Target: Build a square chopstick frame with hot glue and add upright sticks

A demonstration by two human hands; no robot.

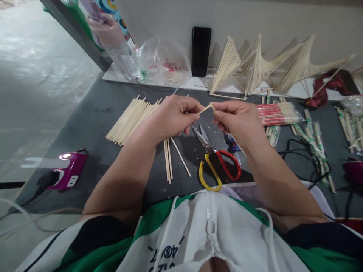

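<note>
Between left hand (176, 115) and right hand (238, 118): bent stick (205, 108), thumb-and-finger pinch from both. Scissors (209, 148), blades apart, on tabletop (90, 121), near side of right hand; stick pile (129, 121) left of left hand.

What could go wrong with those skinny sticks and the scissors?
The thin stick between the left hand and the right hand looks sharply bent, so it might splinter and prick someone. The scissors lie open close by, so a lowered hand could get poked.
</note>
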